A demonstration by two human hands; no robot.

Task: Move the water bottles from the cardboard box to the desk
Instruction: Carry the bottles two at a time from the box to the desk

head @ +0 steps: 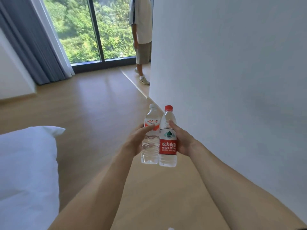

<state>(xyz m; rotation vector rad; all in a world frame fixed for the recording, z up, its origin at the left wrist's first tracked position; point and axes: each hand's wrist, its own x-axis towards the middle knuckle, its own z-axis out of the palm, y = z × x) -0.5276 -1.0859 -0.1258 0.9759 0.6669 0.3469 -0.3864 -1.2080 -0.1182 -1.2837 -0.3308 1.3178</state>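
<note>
I hold two clear water bottles upright in front of me, side by side and touching. My left hand (135,141) grips the white-capped bottle (150,145), which has a white and red label. My right hand (181,140) grips the red-capped bottle (168,146) with a red label, thumb across its front. Both bottles hang above the wooden floor. Neither the cardboard box nor the desk is in view.
A white wall (232,80) runs close along my right. A white pillow or bed corner (28,171) lies at lower left. Wooden floor (93,110) stretches ahead to a large window (86,30) with grey curtains (31,47). Another person (142,39) stands by the wall's far corner.
</note>
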